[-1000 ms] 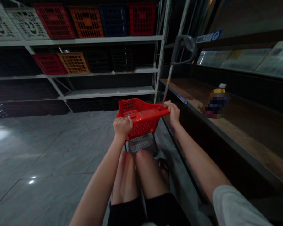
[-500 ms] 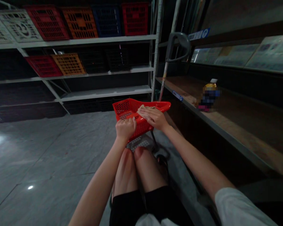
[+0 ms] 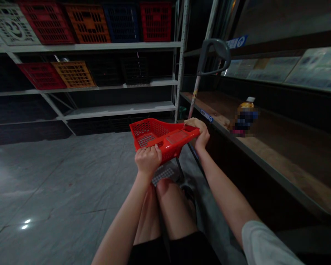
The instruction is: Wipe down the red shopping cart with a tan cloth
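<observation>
A red plastic shopping cart (image 3: 176,137) with perforated basket walls stands in front of my knees. Its near left corner is gripped by my left hand (image 3: 148,159), fingers wrapped over the rim. At the far right end of the handle edge, my right hand (image 3: 202,134) is closed around a beige cloth (image 3: 191,122) pressed against the red plastic. Part of the cloth is hidden behind the hand and the rim. Below the basket, a grey perforated lower rack (image 3: 163,175) shows between the cart and my legs.
Metal shelving (image 3: 121,108) with several coloured crates (image 3: 156,22) spans the back. Along the right runs a wooden shelf (image 3: 276,151) bearing a bottle (image 3: 246,114) with a blurred label. A pole with a grey loop handle (image 3: 201,60) leans by the shelf corner. Concrete floor (image 3: 57,176) lies left.
My right hand has slid with the cloth from the middle of the cart's handle panel to its right end, uncovering the panel. My left hand keeps its hold on the left corner.
</observation>
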### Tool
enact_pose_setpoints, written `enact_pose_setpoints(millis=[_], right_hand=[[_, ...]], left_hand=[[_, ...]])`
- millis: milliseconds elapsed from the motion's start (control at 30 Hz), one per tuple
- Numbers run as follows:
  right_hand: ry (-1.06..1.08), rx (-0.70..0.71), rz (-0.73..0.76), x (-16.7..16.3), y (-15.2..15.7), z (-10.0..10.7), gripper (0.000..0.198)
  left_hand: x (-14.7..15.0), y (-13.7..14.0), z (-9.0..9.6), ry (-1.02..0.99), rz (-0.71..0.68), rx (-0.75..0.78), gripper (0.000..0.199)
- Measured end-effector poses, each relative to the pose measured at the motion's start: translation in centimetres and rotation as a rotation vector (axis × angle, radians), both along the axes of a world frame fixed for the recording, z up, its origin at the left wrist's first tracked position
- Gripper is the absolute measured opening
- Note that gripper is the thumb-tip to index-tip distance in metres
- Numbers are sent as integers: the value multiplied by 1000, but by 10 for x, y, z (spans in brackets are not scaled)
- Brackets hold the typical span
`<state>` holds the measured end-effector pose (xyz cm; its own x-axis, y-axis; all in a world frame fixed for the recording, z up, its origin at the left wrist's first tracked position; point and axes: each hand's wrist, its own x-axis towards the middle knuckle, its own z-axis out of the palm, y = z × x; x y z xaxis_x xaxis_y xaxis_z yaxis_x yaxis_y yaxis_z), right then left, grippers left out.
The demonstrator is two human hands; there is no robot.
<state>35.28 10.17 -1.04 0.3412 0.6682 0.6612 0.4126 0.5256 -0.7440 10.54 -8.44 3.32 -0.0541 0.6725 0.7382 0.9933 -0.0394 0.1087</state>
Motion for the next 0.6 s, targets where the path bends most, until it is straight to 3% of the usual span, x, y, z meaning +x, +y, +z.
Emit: enact_pose_setpoints(millis=[100,200,300,367,467,600], right_hand=[[134,129,-245,-48,-38,-32,71],[-10,223,-159,-88,-86,-43,58],[-293,338,-22,-108,-124,-32,46],[-506,408,53,-104,-135,-20,43],[-708,469,154,-79,-126,-2,43],[-724,445,281,-29,-83,11,49]], left_hand=[[-1,1,5,-45,21,-64,50],[6,-1,12,-42,62,-167,53],[17,-9,22,-4,92,-285,56],[17,-14,32,23,77,-362,57],[-1,-16,47,33,-3,-488,56],[-40,8,46,-7,-356,-484,49]])
